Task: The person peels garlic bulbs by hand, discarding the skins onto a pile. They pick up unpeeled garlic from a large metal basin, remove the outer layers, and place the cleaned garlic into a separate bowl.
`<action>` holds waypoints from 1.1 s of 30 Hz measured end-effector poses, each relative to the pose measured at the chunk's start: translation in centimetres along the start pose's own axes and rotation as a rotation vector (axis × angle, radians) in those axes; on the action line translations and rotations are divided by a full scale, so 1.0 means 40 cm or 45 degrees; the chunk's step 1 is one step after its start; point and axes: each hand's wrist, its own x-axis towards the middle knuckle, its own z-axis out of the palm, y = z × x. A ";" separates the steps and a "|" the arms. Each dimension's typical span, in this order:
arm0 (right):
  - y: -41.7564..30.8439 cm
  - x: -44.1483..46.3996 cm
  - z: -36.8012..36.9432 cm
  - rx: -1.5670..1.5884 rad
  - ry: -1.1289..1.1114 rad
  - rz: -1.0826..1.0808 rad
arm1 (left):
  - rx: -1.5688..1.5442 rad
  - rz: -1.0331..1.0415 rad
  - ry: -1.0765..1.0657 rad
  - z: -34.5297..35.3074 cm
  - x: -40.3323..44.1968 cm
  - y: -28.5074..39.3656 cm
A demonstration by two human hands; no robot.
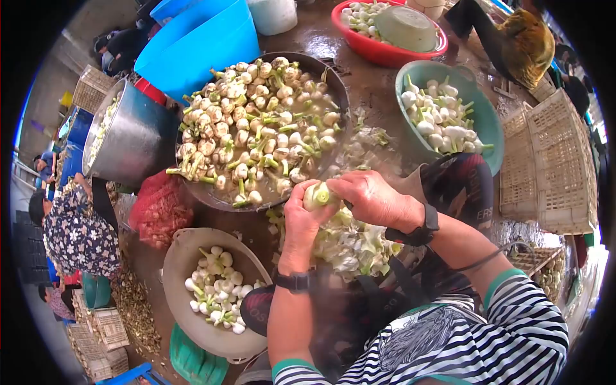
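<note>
My left hand (304, 215) is closed around a garlic bulb (319, 196) with its cut green stem facing up. My right hand (367, 197) meets it from the right, fingers bent at the bulb; whatever they pinch is too small to tell. Both hands are over the lower right rim of a wide dark basin (342, 96) of unpeeled bulbs in brownish water. Below the hands lie pale peeled skins (356, 242). White bulbs fill part of a grey-beige basin (183, 308) at lower left and a green basin (491, 125) at upper right.
A blue tub (192, 54), a metal pot (131, 138) and a red net sack (160, 208) stand left. A red basin (385, 54) is at the top, plastic crates (548, 167) at right. A person in a floral top (80, 234) works at far left; another person (523, 45) is upper right.
</note>
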 end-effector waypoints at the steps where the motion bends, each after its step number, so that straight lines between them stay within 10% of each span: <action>1: -0.004 -0.004 -0.007 -0.015 -0.057 0.009 | 0.036 -0.029 -0.027 0.000 -0.003 0.015; 12: -0.011 -0.004 -0.008 -0.212 0.007 0.026 | 0.052 -0.161 -0.253 -0.025 -0.021 0.054; 16: -0.004 0.000 -0.053 1.254 -0.170 0.582 | -0.246 0.058 -0.428 -0.046 -0.031 0.059; 19: -0.017 -0.011 -0.051 1.504 0.024 0.651 | -0.527 -0.182 -0.357 -0.055 -0.025 0.061; 24: -0.001 -0.041 0.009 0.662 -0.029 0.098 | -0.597 -0.468 -0.205 -0.025 0.000 0.027; 27: -0.038 -0.038 0.020 1.615 0.017 0.636 | -0.717 -0.387 0.049 -0.022 0.016 0.000; 31: 0.057 -0.035 -0.024 2.257 0.437 0.186 | -0.801 -0.164 -0.032 -0.056 0.010 0.028; 33: 0.101 -0.046 -0.014 1.627 0.271 0.902 | -0.810 -0.110 0.044 -0.046 0.010 0.032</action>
